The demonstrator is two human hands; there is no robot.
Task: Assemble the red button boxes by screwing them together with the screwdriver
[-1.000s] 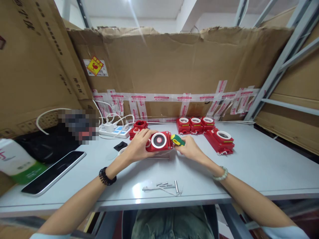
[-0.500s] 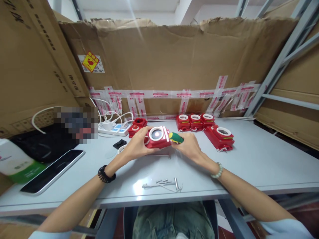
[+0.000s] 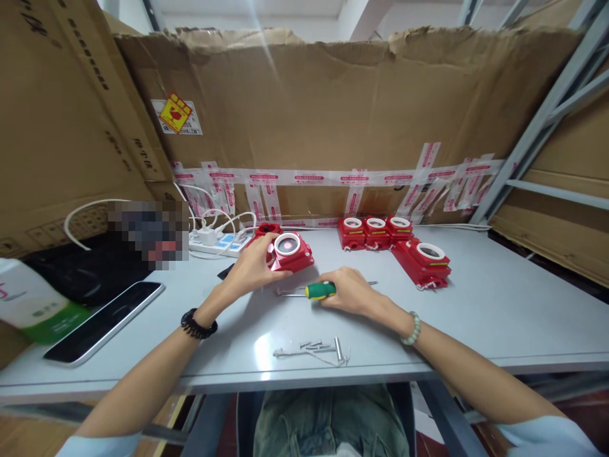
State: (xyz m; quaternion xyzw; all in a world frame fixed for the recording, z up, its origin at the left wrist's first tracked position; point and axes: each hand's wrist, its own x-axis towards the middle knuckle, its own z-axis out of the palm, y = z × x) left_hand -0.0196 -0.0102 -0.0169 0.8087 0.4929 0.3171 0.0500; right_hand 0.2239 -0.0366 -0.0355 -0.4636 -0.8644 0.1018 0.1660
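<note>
One glossy red box with a white ring around a grey round face (image 3: 295, 259): near the middle of the grey-white desk (image 3: 404, 330), tilted, ring upward; resting or slightly lifted, cannot tell.
Left hand (image 3: 257, 261): partly spread, curled around the box's left end, thumb along the near side, fingers over the far side; perhaps placed there to steady it while leaving ring and right end uncovered.
Right hand (image 3: 349, 289): low at the desk, in front and to the right of the box, apart from it; fingers folded around a green-and-yellow screwdriver handle (image 3: 318, 291).
Screwdriver: lying sideways, handle pointing left, thin metal shaft showing right of the hand; probably held low to keep the tip away from the box.
Loose small silver screws (image 3: 314, 346) and smooth metal pin with white string (image 3: 338, 349): near the front edge, probably grouped for easy reach.
Three small red boxes with white rings (image 3: 375, 239): side by side at the back, seemingly parked off the working area.
Longer red box with white ring (image 3: 421, 266): in front of that row, rightward.
</note>
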